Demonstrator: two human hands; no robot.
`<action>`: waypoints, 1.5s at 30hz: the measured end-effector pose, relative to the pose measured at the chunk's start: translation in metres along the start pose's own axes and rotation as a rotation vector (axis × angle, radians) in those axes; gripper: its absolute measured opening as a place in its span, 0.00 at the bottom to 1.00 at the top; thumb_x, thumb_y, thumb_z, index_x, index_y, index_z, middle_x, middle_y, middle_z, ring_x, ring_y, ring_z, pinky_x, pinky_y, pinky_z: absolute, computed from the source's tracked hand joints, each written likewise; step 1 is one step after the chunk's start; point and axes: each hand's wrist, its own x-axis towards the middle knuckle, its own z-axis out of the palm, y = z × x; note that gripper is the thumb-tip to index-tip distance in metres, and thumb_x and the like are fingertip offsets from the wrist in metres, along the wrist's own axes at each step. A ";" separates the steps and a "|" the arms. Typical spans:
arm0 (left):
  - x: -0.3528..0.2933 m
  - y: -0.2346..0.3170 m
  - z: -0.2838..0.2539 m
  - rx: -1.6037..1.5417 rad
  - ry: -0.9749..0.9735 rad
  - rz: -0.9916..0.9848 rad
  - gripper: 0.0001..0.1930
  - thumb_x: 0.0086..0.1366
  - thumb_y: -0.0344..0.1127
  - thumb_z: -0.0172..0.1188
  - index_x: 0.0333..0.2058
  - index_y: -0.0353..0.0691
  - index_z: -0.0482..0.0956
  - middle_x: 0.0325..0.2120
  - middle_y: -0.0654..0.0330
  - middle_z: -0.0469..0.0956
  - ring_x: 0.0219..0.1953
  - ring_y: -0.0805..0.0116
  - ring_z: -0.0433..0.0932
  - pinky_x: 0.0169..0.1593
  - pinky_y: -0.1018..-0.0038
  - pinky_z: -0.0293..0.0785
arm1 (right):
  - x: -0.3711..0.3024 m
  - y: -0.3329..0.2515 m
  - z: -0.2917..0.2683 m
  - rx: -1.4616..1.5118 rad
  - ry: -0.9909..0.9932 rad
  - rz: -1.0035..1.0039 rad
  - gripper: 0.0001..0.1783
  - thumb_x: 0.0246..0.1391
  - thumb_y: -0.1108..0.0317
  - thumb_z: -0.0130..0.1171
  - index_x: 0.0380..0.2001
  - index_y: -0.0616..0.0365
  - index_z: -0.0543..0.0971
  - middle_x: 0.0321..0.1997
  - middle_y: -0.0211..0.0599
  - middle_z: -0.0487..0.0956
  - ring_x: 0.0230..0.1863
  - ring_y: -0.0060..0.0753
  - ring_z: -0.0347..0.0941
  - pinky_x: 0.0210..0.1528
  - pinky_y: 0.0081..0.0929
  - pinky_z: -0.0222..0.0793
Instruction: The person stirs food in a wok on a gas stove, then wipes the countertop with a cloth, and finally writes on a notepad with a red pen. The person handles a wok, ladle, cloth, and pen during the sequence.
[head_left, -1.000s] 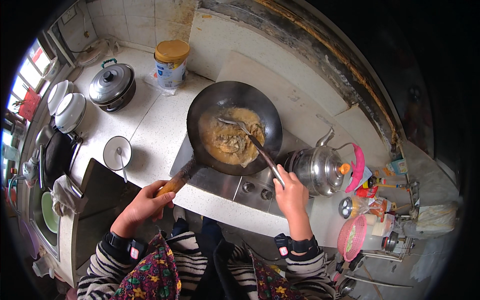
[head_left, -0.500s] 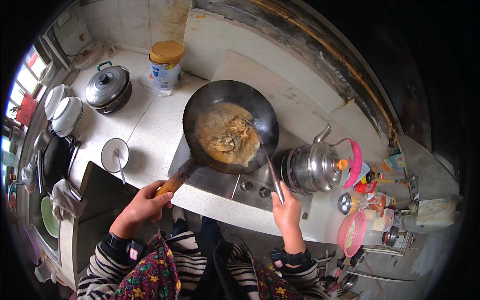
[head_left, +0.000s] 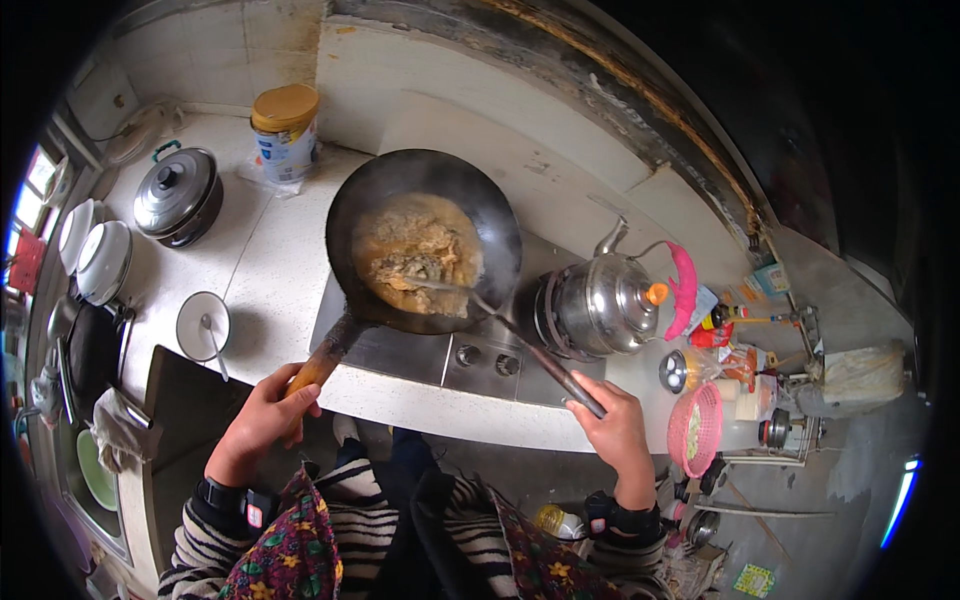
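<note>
Two hands busy: my left hand [head_left: 262, 418] grips the wok [head_left: 424, 240] handle, right hand [head_left: 618, 430] clamps the spatula [head_left: 520, 338]; stirring step; next likely needs scraping underneath.

Food-filled black wok [head_left: 425, 240], spatula [head_left: 510, 330] inside

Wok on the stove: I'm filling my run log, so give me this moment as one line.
left hand: grips wok handle | right hand: holds spatula, tip in food | wok: on stove | kettle: beside
</note>
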 end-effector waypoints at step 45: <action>-0.003 -0.001 0.000 0.011 0.001 0.007 0.24 0.69 0.42 0.56 0.58 0.35 0.67 0.27 0.63 0.75 0.16 0.78 0.69 0.18 0.81 0.63 | 0.071 -0.044 0.101 -0.449 0.212 -0.295 0.24 0.53 0.66 0.60 0.55 0.46 0.76 0.29 0.30 0.71 0.29 0.35 0.76 0.29 0.31 0.74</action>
